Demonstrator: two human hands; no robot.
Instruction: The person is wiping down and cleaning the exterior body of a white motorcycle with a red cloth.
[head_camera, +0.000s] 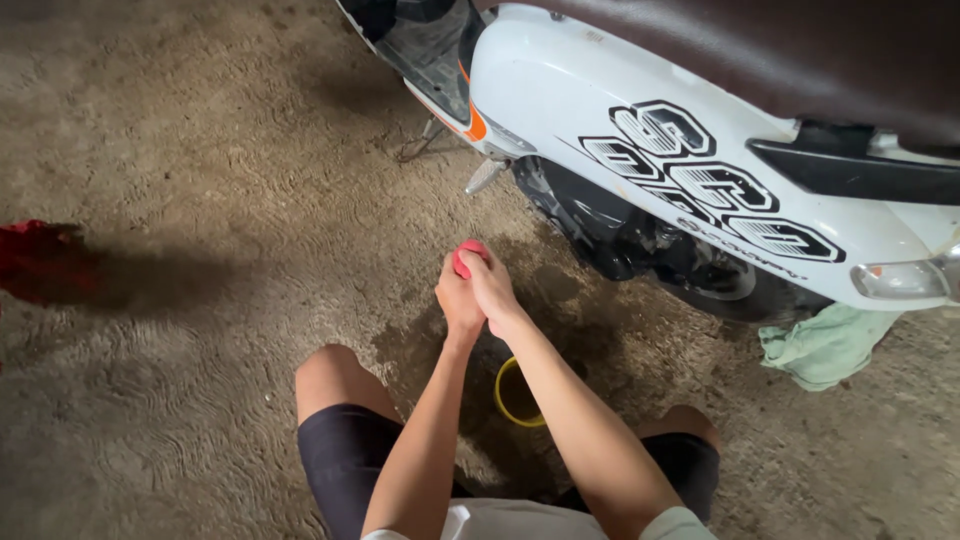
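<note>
Both my hands are clasped together around a small pink-red sponge or cloth (468, 252), held out over the ground in front of my knees. My left hand (457, 302) wraps it from the left and my right hand (495, 288) covers it from the right. Below my forearms a yellow round container (508, 398) sits on the floor, mostly hidden by my right arm. A white scooter (640, 120) with black lettering and a dark seat stands just beyond my hands.
A pale green rag (825, 345) lies under the scooter's rear at the right. A red cloth (40, 258) lies at the far left. The rough concrete floor (200, 200) shows a damp patch under my hands. The scooter's kickstand (420, 142) is down.
</note>
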